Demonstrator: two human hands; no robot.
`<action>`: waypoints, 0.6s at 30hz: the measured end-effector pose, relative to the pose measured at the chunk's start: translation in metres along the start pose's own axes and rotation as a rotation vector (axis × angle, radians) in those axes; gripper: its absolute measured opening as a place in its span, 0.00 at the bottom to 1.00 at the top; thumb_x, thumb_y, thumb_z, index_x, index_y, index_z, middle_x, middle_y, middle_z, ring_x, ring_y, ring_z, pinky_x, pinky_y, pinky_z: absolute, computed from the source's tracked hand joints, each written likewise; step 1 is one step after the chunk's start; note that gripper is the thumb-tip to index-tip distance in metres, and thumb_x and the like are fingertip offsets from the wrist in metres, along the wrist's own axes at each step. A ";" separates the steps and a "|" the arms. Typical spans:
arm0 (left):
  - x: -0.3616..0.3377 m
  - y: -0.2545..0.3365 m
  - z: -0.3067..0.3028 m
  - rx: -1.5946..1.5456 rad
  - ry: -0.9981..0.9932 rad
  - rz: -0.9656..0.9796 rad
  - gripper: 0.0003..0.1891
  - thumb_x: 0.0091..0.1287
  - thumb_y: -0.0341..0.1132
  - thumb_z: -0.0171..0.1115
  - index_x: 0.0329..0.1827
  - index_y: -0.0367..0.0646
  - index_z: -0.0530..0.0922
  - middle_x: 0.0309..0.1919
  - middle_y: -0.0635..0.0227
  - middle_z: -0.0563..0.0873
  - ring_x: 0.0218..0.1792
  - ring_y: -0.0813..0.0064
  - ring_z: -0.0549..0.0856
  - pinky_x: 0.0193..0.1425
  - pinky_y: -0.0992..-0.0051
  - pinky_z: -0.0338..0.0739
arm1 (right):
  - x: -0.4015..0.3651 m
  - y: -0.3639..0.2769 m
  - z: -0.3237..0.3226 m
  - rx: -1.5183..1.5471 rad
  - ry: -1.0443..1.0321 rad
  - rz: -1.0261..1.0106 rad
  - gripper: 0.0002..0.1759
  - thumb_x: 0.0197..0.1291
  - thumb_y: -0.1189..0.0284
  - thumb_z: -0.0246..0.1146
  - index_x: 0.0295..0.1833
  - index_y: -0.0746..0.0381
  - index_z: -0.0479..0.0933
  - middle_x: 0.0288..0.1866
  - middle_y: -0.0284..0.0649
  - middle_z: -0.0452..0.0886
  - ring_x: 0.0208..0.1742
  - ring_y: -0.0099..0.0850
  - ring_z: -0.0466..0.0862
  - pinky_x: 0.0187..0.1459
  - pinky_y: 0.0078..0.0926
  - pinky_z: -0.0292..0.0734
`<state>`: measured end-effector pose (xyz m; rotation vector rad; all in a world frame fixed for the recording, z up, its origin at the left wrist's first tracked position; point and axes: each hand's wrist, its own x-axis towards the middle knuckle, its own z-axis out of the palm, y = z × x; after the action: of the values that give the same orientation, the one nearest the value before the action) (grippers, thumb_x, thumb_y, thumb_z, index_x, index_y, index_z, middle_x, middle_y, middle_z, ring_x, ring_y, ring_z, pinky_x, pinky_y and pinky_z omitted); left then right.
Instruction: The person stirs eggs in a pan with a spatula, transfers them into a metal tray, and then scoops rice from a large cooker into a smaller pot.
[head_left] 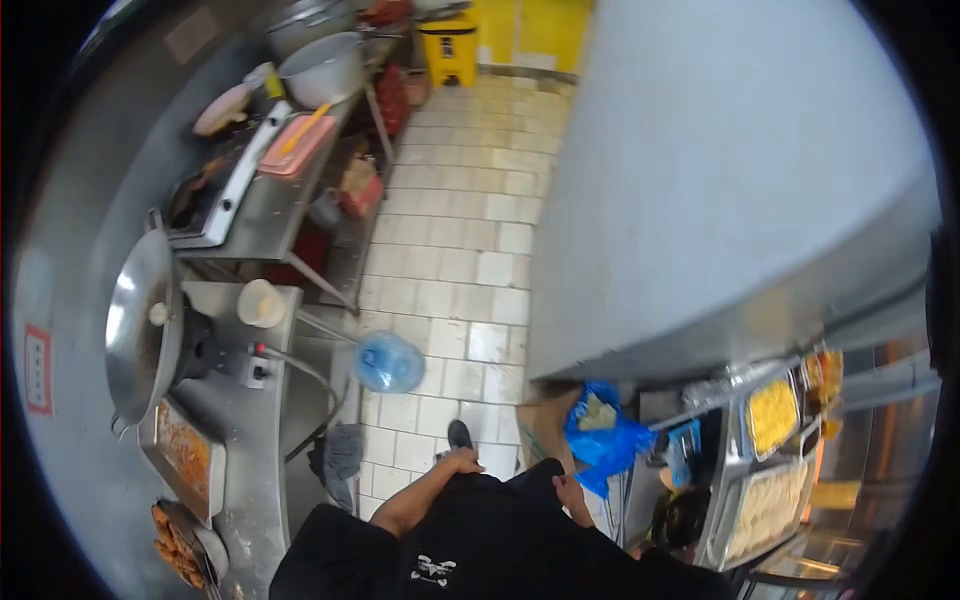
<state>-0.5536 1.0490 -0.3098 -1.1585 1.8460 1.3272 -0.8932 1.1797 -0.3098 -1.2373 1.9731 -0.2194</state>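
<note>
Tiled floor (470, 200) lies open between the steel counter (245, 440) and the grey cabinet wall (720, 180), up to the yellow bin (448, 45). A blue water jug (388, 362) stands off the counter's edge, ahead of the left hand (462, 462). A blue bag (605, 435) crowds the right hand (572, 492). A wok (140, 330) fills the counter's back edge.

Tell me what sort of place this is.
Most likely a commercial kitchen or food stall. A large wok sits at a steel counter, trays of cooked food fill a serving display at the right, and a big metal pot stands further along the tiled aisle.
</note>
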 end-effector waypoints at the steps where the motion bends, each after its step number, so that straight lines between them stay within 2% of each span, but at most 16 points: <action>1: -0.026 -0.038 -0.001 -0.176 0.160 -0.066 0.36 0.61 0.67 0.60 0.59 0.45 0.81 0.59 0.54 0.82 0.64 0.53 0.78 0.68 0.54 0.72 | 0.015 -0.037 -0.004 0.112 -0.137 0.128 0.28 0.66 0.51 0.60 0.48 0.68 0.84 0.41 0.43 0.87 0.42 0.39 0.86 0.47 0.37 0.79; 2: -0.029 -0.082 0.003 -0.413 0.231 -0.151 0.39 0.59 0.69 0.61 0.60 0.43 0.80 0.59 0.51 0.82 0.61 0.51 0.80 0.67 0.57 0.73 | 0.034 -0.077 -0.013 0.215 -0.275 0.258 0.29 0.66 0.51 0.60 0.48 0.69 0.84 0.41 0.44 0.87 0.43 0.39 0.85 0.49 0.36 0.78; 3: -0.031 -0.118 0.006 -0.506 0.405 -0.185 0.36 0.60 0.66 0.64 0.58 0.43 0.81 0.55 0.51 0.85 0.57 0.52 0.83 0.63 0.61 0.76 | 0.050 -0.119 -0.018 0.314 -0.412 0.395 0.30 0.66 0.50 0.61 0.49 0.70 0.83 0.41 0.44 0.87 0.44 0.39 0.85 0.51 0.36 0.78; 4: -0.042 -0.140 -0.008 -0.584 0.476 -0.237 0.29 0.61 0.60 0.64 0.51 0.42 0.83 0.54 0.53 0.85 0.59 0.54 0.82 0.63 0.60 0.76 | 0.067 -0.143 -0.014 0.277 -0.443 0.314 0.30 0.67 0.50 0.60 0.49 0.70 0.83 0.42 0.44 0.87 0.46 0.38 0.85 0.52 0.35 0.78; 6: -0.049 -0.171 -0.035 -0.776 0.655 -0.385 0.28 0.63 0.59 0.64 0.48 0.40 0.84 0.50 0.53 0.87 0.57 0.52 0.82 0.62 0.59 0.76 | 0.105 -0.188 -0.011 0.214 -0.489 0.163 0.31 0.68 0.49 0.59 0.50 0.71 0.83 0.45 0.45 0.87 0.48 0.36 0.84 0.53 0.34 0.77; 9: -0.012 -0.219 -0.074 -0.870 0.715 -0.384 0.27 0.63 0.57 0.63 0.48 0.39 0.83 0.46 0.55 0.88 0.48 0.56 0.87 0.56 0.62 0.80 | 0.148 -0.252 -0.023 0.447 -0.476 0.227 0.28 0.70 0.51 0.58 0.55 0.67 0.82 0.47 0.40 0.87 0.50 0.32 0.84 0.52 0.34 0.77; 12: 0.000 -0.223 -0.150 -1.246 0.555 -0.306 0.25 0.64 0.55 0.64 0.47 0.38 0.83 0.40 0.59 0.88 0.38 0.65 0.89 0.47 0.66 0.83 | 0.202 -0.278 -0.018 0.677 -0.522 0.280 0.25 0.73 0.54 0.55 0.58 0.65 0.81 0.47 0.38 0.87 0.49 0.34 0.84 0.52 0.35 0.78; 13: 0.017 -0.233 -0.169 -1.224 0.572 -0.299 0.24 0.64 0.54 0.66 0.46 0.38 0.83 0.35 0.63 0.88 0.31 0.72 0.88 0.41 0.69 0.83 | 0.219 -0.295 -0.018 0.785 -0.564 0.309 0.24 0.73 0.54 0.55 0.58 0.64 0.81 0.47 0.37 0.87 0.49 0.34 0.84 0.52 0.35 0.78; 15: 0.044 -0.254 -0.210 -1.130 0.637 -0.166 0.24 0.65 0.55 0.65 0.44 0.39 0.83 0.35 0.63 0.88 0.32 0.72 0.88 0.40 0.69 0.82 | 0.248 -0.325 -0.030 0.986 -0.656 0.382 0.23 0.74 0.55 0.54 0.57 0.61 0.81 0.48 0.35 0.87 0.50 0.33 0.85 0.52 0.36 0.79; 16: 0.047 -0.255 -0.223 -1.085 0.658 -0.110 0.24 0.66 0.55 0.64 0.43 0.39 0.83 0.35 0.63 0.88 0.32 0.72 0.88 0.39 0.69 0.82 | 0.267 -0.330 -0.040 0.715 -0.651 0.228 0.24 0.73 0.54 0.54 0.59 0.63 0.80 0.51 0.38 0.86 0.52 0.32 0.84 0.54 0.34 0.77; 17: 0.047 -0.255 -0.238 -1.179 0.692 -0.144 0.26 0.67 0.57 0.62 0.45 0.39 0.84 0.40 0.60 0.89 0.39 0.67 0.89 0.46 0.67 0.81 | 0.295 -0.335 -0.049 0.449 -0.626 0.125 0.25 0.71 0.54 0.55 0.59 0.63 0.79 0.52 0.40 0.86 0.52 0.32 0.84 0.54 0.33 0.77; 18: 0.054 -0.262 -0.258 -1.079 0.709 -0.093 0.27 0.67 0.57 0.61 0.47 0.39 0.84 0.42 0.59 0.88 0.43 0.66 0.88 0.50 0.67 0.80 | 0.338 -0.320 -0.048 0.148 -0.577 0.029 0.25 0.70 0.54 0.56 0.59 0.64 0.79 0.52 0.41 0.86 0.51 0.31 0.84 0.54 0.32 0.77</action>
<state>-0.3373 0.7558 -0.3824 -2.4721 1.3644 2.1197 -0.7803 0.7256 -0.2890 -1.0311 1.4468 0.0110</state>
